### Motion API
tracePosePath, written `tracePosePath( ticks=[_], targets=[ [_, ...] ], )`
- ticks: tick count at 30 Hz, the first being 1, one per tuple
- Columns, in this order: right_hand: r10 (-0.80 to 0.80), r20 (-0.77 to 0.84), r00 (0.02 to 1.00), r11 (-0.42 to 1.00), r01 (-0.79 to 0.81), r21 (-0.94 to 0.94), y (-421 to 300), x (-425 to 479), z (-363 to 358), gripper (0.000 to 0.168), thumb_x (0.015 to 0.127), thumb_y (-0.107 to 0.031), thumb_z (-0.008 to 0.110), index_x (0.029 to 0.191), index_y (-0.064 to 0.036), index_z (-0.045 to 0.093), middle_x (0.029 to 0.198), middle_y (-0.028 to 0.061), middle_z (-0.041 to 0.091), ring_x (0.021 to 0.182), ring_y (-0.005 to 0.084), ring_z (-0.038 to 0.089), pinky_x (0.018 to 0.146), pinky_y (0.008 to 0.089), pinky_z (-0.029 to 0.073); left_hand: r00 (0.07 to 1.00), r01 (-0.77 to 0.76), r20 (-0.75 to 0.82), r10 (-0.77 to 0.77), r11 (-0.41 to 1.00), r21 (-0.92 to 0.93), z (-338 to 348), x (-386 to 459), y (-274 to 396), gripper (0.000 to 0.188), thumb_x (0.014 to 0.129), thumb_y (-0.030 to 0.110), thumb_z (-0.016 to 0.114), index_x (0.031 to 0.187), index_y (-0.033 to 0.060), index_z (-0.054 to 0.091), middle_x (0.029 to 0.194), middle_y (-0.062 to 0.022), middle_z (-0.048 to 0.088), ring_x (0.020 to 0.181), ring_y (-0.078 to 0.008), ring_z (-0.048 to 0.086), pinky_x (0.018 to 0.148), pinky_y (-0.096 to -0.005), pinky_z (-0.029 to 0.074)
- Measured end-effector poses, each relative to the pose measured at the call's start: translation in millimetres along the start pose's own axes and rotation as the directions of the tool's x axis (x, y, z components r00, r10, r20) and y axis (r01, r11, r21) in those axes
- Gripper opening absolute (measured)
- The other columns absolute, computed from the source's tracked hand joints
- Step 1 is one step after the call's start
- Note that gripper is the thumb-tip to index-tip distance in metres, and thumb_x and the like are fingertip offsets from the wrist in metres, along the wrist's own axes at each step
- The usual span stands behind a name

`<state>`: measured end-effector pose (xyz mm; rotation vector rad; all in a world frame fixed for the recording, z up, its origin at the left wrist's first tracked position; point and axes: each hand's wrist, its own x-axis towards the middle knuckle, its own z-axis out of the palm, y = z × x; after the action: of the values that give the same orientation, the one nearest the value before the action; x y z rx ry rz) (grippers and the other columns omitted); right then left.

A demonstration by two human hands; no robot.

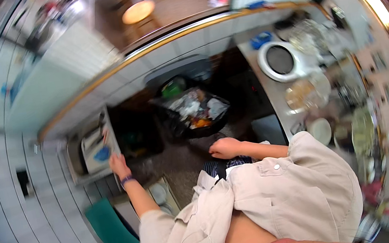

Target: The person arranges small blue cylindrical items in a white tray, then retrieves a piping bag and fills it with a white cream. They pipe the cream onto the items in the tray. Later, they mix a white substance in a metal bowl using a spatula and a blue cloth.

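My left hand point(120, 166), with a dark band at the wrist, reaches to the near edge of a light board or tray point(93, 155) at the left. A blue cloth-like item point(102, 153) lies just beyond its fingertips; whether they touch it is unclear. Over the dark floor in front of my body, my right hand point(224, 148) has its fingers curled, and nothing shows in it. Ahead of it stands a bin with a black plastic bag point(198, 109) full of mixed rubbish, with a green item point(174, 87) at its far side.
A counter point(263, 82) on the right holds a white round-topped appliance point(277, 62), a white bowl point(320, 131) and several clear dishes. A green chair point(112, 229) is at the lower left. Beyond the low tiled wall point(181, 45) stands a round wooden stool point(138, 12).
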<state>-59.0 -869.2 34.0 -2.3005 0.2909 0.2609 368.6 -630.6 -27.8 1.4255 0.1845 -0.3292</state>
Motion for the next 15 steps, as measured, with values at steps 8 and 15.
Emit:
tracePosePath(
  ticks=[8,15],
  targets=[
    [0.696,-0.462,0.55,0.714,-0.462,0.526,33.6,-170.0,12.6,0.025,0.089,-0.028,0.058,0.099,-0.008,0.07,0.095,0.0151,0.069,0.089,0.0347,0.066,0.078,0.0424,0.052,0.894,0.178,0.271,-0.358,0.837,0.518,130.9,-143.6,-139.4,0.036,0.099,0.037,0.053,0.072,0.0125,0.05,0.054,0.0016,0.046,0.041,-0.011,0.048,0.037,-0.0234,0.035],
    [0.75,-0.653,0.102,0.628,-0.42,0.656,19.6,-262.2,0.3,0.021,0.089,-0.02,0.061,0.096,-0.002,0.069,0.077,0.0118,0.069,0.069,0.0221,0.066,0.067,0.0326,0.051,0.224,-0.297,0.914,-0.34,0.869,0.396,276.7,-324.8,-129.1,0.032,0.096,0.027,0.062,0.071,0.0071,0.056,0.061,0.0016,0.053,0.055,-0.0047,0.045,0.05,-0.0227,0.035]
  ],
)
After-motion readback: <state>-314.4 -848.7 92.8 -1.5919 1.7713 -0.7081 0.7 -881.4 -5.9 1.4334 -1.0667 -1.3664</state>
